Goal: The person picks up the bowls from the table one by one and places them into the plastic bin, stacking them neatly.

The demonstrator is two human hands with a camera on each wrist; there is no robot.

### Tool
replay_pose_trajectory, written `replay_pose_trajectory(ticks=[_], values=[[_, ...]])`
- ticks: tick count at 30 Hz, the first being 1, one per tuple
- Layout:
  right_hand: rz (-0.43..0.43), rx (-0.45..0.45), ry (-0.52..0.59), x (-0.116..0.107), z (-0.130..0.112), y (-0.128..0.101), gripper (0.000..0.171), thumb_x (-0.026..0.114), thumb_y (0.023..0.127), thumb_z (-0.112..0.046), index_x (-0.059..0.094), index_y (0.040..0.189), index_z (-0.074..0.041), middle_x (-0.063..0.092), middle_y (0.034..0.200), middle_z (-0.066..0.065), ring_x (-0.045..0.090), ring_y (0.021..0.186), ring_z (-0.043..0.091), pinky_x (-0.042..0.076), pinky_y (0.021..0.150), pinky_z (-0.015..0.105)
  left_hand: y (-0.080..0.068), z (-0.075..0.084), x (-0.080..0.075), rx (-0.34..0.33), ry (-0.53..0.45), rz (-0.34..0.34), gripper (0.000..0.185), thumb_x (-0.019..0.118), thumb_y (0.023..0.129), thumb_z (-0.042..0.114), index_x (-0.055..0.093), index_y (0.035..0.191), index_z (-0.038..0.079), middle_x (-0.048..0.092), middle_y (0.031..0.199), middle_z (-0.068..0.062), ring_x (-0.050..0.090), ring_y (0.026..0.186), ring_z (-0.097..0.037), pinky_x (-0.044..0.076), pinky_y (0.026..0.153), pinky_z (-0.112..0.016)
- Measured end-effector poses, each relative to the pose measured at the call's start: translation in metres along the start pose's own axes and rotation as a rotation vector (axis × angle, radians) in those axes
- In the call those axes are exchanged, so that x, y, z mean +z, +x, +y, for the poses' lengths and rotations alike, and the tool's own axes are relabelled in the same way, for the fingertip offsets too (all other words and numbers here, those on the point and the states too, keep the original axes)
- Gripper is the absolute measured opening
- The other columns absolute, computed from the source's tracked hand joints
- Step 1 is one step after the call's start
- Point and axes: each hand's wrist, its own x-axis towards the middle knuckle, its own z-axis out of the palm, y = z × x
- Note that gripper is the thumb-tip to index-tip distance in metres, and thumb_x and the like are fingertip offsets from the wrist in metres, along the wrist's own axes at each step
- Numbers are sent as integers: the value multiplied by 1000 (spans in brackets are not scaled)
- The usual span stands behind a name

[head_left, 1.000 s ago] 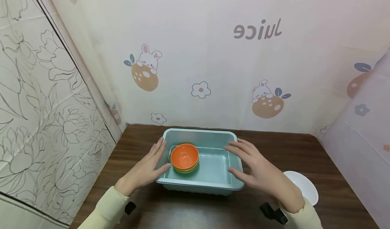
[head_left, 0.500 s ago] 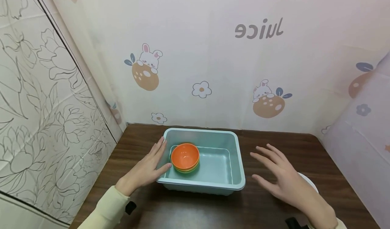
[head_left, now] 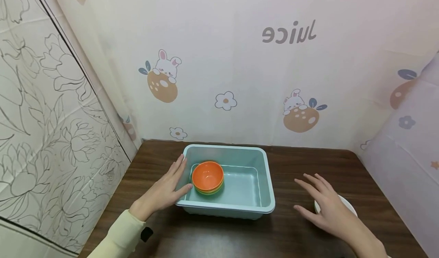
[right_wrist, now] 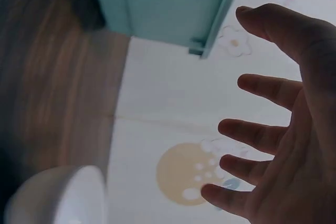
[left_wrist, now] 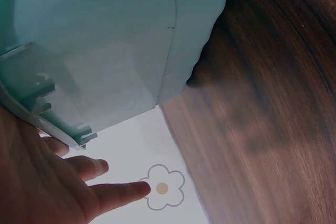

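— Right, what's under my left hand (head_left: pixel 164 191)?

— The pale teal tub (head_left: pixel 266 191), smooth moulded plastic, rectangular with rounded corners and a rolled rim. It sits on the dark wood-grain counter (head_left: pixel 308 162), close to the back wall. Your left grip is released: straight fingers lie flat against the tub's left wall, thumb at the near corner.

— From the left wrist view I see thin ribs beneath its rim. And inside?

— An orange bowl (head_left: pixel 207 176), round and glossy, nested on another bowl whose yellowish-green edge just shows. They sit in the tub's left half.

— My right hand (head_left: pixel 329 208)?

— Well apart from the tub, fingers spread and relaxed, grasping nothing. It hovers over a white bowl (head_left: pixel 347 204), smooth and rounded, mostly hidden beneath the palm.
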Motion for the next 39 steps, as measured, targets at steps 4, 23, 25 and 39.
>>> replay_pose_trajectory(ticks=[4, 23, 25, 39], values=[[-5, 47, -42, 7, 11, -8, 77, 92, 71, -37, 62, 139, -18, 56, 141, 23, 45, 130, 59, 40, 92, 78, 0, 0, 0, 4, 0, 3, 91, 50, 101, 63, 17, 166, 10, 3, 175, -3, 13, 161, -28, 33, 120, -58], [-99, 231, -182, 44, 42, -28, 84, 83, 74, -63, 60, 140, -14, 55, 140, 28, 45, 128, 59, 34, 90, 86, -1, -2, 2, 17, 12, 10, 90, 48, 101, 64, 15, 166, 11, 3, 175, -4, 13, 161, -27, 32, 122, -56], [-121, 245, -188, 47, 44, -29, 85, 82, 75, -64, 60, 139, -13, 55, 140, 29, 45, 128, 60, 35, 91, 85, -1, -3, 3, 18, 17, 10, 90, 48, 101, 64, 15, 166, 11, 3, 175, -5, 14, 161, -26, 33, 121, -56], [-170, 266, -173, 57, 50, -36, 84, 82, 77, -61, 59, 141, -12, 55, 138, 33, 44, 128, 63, 37, 93, 82, -2, -3, 3, 22, 19, 16, 90, 48, 102, 63, 14, 166, 12, 2, 175, -5, 14, 160, -27, 33, 121, -55]])
